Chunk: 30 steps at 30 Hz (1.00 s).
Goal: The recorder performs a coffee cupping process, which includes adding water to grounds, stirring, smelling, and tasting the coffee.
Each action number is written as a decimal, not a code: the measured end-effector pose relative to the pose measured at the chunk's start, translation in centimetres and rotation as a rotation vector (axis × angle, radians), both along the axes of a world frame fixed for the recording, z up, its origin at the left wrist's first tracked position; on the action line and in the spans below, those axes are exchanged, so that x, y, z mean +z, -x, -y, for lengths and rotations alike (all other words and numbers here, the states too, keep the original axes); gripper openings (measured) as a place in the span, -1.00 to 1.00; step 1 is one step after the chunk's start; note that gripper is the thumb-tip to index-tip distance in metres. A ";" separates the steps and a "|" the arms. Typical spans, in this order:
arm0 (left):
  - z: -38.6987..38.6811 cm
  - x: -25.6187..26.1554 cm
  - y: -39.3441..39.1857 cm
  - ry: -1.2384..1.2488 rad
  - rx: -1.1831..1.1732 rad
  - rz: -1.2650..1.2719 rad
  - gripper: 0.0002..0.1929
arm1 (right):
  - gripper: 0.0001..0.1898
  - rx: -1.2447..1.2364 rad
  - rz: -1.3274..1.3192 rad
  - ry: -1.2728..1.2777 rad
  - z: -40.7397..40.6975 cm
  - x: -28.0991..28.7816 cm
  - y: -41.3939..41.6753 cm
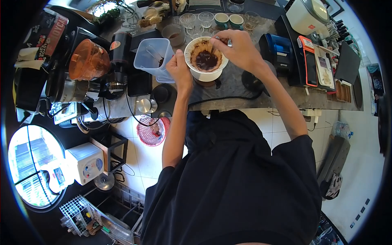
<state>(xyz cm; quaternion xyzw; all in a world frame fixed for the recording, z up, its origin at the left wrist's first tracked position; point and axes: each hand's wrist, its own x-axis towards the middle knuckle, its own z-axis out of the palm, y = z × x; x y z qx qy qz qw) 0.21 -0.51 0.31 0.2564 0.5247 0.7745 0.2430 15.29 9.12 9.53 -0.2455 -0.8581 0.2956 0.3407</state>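
Observation:
A white coffee dripper stands in front of me on the counter. Wet dark coffee grounds lie in it, within a stained paper filter. My left hand is curled at the dripper's left side with its thumb up, gripping it there; the fingers' exact hold is hidden. Over the right rim, my right hand pinches a thin spoon, whose lower end reaches down into the filter. Left of the dripper is a translucent plastic container with a clear utensil and some dark matter inside.
Glasses and green cups stand behind the dripper. A coffee grinder with an orange hopper is at left. A black kettle, its cord crossing the counter, sits right, near a blue-black printer. A pink basket is on the floor.

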 end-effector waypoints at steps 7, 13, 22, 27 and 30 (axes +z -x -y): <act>-0.2 0.1 0.1 -0.029 0.004 -0.021 -0.56 | -0.72 -0.023 0.078 0.199 -0.5 1.7 -0.5; -0.3 0.6 0.1 -0.034 0.030 -0.029 -0.56 | -0.74 -0.018 -0.043 -0.070 -0.2 3.6 -0.5; -0.9 1.7 -0.4 -0.057 0.021 -0.007 -0.56 | -0.75 0.054 0.017 -0.102 0.3 1.4 0.1; -0.8 1.6 -0.4 -0.054 0.036 0.002 -0.55 | -0.75 0.054 0.028 -0.022 0.7 3.1 -0.1; -0.6 1.5 -0.1 -0.048 0.035 0.004 -0.55 | -0.75 0.050 -0.026 -0.065 0.6 4.3 -0.2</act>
